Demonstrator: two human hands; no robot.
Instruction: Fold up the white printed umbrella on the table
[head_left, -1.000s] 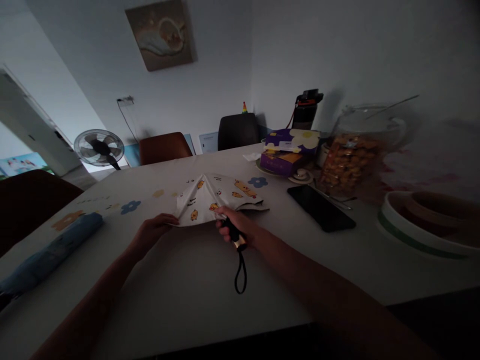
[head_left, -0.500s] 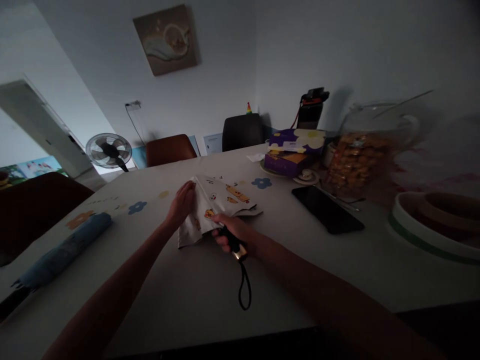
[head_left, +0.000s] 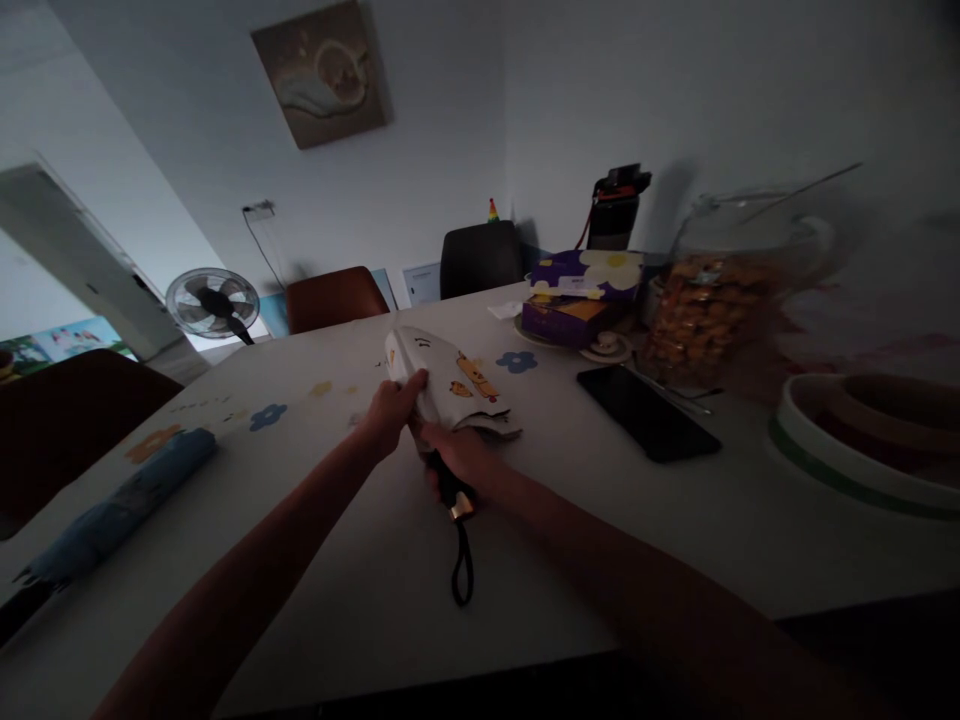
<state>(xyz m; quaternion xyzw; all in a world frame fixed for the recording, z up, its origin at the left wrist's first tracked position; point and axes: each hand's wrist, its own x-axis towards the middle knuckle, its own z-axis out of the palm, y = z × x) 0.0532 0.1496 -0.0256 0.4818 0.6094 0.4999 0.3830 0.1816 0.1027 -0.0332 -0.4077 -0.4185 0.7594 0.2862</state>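
A white folding umbrella (head_left: pixel 450 380) with yellow cartoon prints lies over the middle of the white table (head_left: pixel 360 600). My right hand (head_left: pixel 454 460) is closed round its black handle, whose gold ring and black wrist loop (head_left: pixel 460 560) hang toward me. My left hand (head_left: pixel 391 412) presses the folded canopy cloth against the shaft from the left, fingers wrapped over the fabric. The canopy is gathered into a narrow bundle pointing away from me.
A rolled blue umbrella (head_left: pixel 112 510) lies at the left edge. A black phone (head_left: pixel 646 412) sits right of the hands. Behind it stand a purple box (head_left: pixel 577 300), a jar of snacks (head_left: pixel 712 300) and a dark bottle (head_left: pixel 616 205). A round bowl (head_left: pixel 862 440) is far right. Chairs and a fan (head_left: pixel 212 302) stand beyond the table.
The canopy was spread flat in a fan shape; my left hand swept it rightward and gathered it against the shaft. My right hand kept the handle and tilted it slightly.
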